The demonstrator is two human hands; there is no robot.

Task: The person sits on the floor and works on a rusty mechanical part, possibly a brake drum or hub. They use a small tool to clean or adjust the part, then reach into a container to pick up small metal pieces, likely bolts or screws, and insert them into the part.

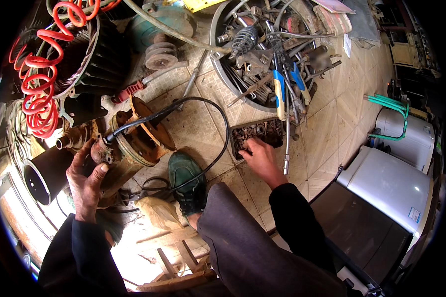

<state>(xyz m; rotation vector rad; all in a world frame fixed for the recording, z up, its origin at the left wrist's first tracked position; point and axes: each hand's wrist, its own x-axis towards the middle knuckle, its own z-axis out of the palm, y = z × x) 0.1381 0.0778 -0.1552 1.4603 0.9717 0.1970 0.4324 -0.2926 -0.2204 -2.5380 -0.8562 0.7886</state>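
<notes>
My left hand (88, 183) is wrapped against a small reddish, worn metal housing (103, 154) with a black cable (222, 114) entering it, on a rusty flanged pump body (153, 136). A black cylinder (38, 183) lies beside that hand. My right hand (260, 159) reaches into a dark tray (280, 141) of small bolts and metal bits, its fingertips closed and partly hidden among them; I cannot tell what they hold. Above the tray, a round metal pan (215, 37) holds several tools, including blue-handled cutters (278, 94). A long socket bar (286, 161) rests near my right hand.
Red coiled hose (39, 119) hangs over a finned motor housing (91, 59) at upper left. A pulley (161, 57) lies behind. My green shoe (183, 175) stands between my hands, near crumpled tan paper (158, 213). White appliances (381, 183) and a green tubular frame (404, 116) stand at right.
</notes>
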